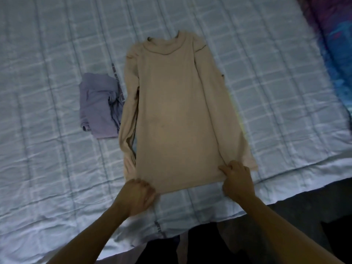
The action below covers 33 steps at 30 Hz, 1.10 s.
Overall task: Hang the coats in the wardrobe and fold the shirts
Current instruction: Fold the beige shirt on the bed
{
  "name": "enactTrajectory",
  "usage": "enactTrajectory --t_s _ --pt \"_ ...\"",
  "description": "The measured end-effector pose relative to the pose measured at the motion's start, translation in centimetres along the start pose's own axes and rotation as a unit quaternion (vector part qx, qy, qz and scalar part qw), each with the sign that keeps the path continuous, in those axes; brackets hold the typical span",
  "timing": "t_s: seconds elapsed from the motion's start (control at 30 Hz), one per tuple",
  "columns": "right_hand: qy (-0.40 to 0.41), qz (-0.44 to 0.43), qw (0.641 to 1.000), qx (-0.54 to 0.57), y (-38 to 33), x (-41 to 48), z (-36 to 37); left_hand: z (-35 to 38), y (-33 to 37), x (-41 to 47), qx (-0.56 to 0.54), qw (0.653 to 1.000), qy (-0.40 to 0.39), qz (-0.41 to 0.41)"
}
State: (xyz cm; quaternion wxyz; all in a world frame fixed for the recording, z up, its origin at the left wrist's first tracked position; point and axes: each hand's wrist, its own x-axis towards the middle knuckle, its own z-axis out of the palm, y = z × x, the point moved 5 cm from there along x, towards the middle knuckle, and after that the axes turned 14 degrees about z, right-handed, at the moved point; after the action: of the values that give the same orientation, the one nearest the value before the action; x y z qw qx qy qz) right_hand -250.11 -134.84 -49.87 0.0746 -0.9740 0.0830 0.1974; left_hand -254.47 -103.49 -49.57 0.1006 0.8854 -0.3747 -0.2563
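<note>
A beige long-sleeved shirt (177, 111) lies flat on the bed, collar away from me, both sleeves folded in along its sides. My left hand (138, 195) pinches the hem's near left corner. My right hand (238, 180) grips the hem's near right corner. A folded grey-purple shirt (99, 103) rests just left of the beige one, partly under its left sleeve.
The bed is covered by a pale blue checked quilt (57, 73). Its near edge (285, 197) runs diagonally at the lower right, with dark floor beyond. A purple and blue patterned cloth (335, 44) lies at the far right.
</note>
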Motion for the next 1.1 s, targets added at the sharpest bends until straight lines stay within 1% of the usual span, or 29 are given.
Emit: enactTrajectory --t_s 0.03,0.1,0.17,0.23,0.27,0.33,0.37,0.4,0.47,0.5,0.53,0.57,0.6,0.63,0.67,0.7,0.73,0.77,0.8,0.83,0.87,0.9,0.93,1.0,1.03,1.1 --pt "0.008 0.029 0.998 0.052 0.2 0.2 -0.7 -0.8 -0.1 0.7 -0.002 1.000 0.020 -0.006" --pt "0.033 0.119 0.985 0.118 0.9 1.1 -2.0 -2.6 -0.3 2.8 0.000 0.996 0.083 -0.014" --pt "0.048 0.207 0.968 0.130 2.0 2.4 -2.7 -4.3 -0.5 5.7 0.010 0.991 0.130 -0.017" --pt "0.022 0.261 0.957 0.123 3.4 4.0 -2.2 -5.5 -0.7 9.3 0.017 0.989 0.150 -0.011" --pt "0.002 0.278 0.955 0.104 4.0 4.8 -1.7 -5.8 -0.8 11.3 0.023 0.989 0.148 -0.008" --pt "-0.034 0.289 0.955 0.061 5.0 5.9 -0.2 -6.2 -0.4 15.2 0.023 0.993 0.111 -0.013" --pt "-0.035 0.287 0.955 0.061 5.1 6.2 -0.1 -6.3 -0.2 16.9 0.011 0.996 0.090 -0.019" --pt "-0.025 0.283 0.954 0.091 4.9 6.5 -0.3 -6.3 0.1 18.4 -0.007 0.997 0.066 -0.030" --pt "0.010 0.289 0.934 0.210 4.1 6.4 -1.7 -5.4 -0.1 20.5 -0.037 0.998 0.029 -0.047" --pt "0.053 0.290 0.921 0.255 3.5 6.4 -3.0 -5.3 -0.1 21.0 -0.054 0.996 0.042 -0.049" --pt "0.101 0.280 0.913 0.278 2.5 6.3 -4.4 -5.5 -0.4 21.0 -0.075 0.992 0.085 -0.054" --pt "0.135 0.264 0.912 0.284 1.0 6.0 -5.7 -6.1 -0.9 20.4 -0.104 0.981 0.149 -0.072" --pt "0.151 0.232 0.919 0.281 -1.0 5.6 -6.8 -6.9 -1.6 19.4 -0.139 0.961 0.215 -0.104" --pt "0.145 0.178 0.933 0.279 -3.6 5.1 -7.4 -7.7 -2.5 18.2 -0.182 0.935 0.270 -0.142" --pt "0.117 0.091 0.951 0.271 -6.7 4.5 -7.4 -8.4 -3.6 16.9 -0.227 0.903 0.317 -0.179" --pt "0.052 -0.007 0.970 0.238 -10.0 3.8 -6.8 -9.0 -4.8 15.5 -0.264 0.869 0.358 -0.215" --pt "-0.050 -0.083 0.975 0.198 -13.1 2.9 -5.6 -9.6 -6.2 14.0 -0.276 0.840 0.395 -0.249" --pt "-0.145 -0.133 0.970 0.145 -15.4 1.9 -4.4 -10.1 -7.4 12.5 -0.263 0.823 0.422 -0.275" --pt "-0.199 -0.167 0.962 0.088 -17.0 1.1 -3.3 -10.3 -8.5 11.2 -0.244 0.818 0.431 -0.291" --pt "-0.217 -0.180 0.958 0.048 -17.8 0.7 -2.5 -10.3 -9.3 10.1 -0.232 0.820 0.425 -0.304" --pt "-0.225 -0.176 0.958 0.026 -18.3 0.4 -2.0 -10.0 -9.8 9.2 -0.228 0.825 0.411 -0.313" --pt "-0.228 -0.158 0.960 0.027 -18.2 0.6 -1.4 -9.6 -10.1 8.7 -0.225 0.834 0.396 -0.313" --pt "-0.221 -0.135 0.964 0.060 -17.6 0.8 -1.0 -9.2 -10.1 8.7 -0.220 0.846 0.379 -0.303" --pt "-0.177 -0.074 0.972 0.133 -15.4 1.7 -0.4 -8.1 -9.6 9.4 -0.203 0.879 0.331 -0.277" --pt "-0.144 -0.039 0.975 0.162 -14.1 2.5 -0.2 -7.6 -9.3 10.0 -0.182 0.897 0.304 -0.262" --pt "-0.056 0.034 0.969 0.239 -11.0 4.2 -0.9 -7.0 -8.1 11.5 -0.119 0.932 0.266 -0.216"
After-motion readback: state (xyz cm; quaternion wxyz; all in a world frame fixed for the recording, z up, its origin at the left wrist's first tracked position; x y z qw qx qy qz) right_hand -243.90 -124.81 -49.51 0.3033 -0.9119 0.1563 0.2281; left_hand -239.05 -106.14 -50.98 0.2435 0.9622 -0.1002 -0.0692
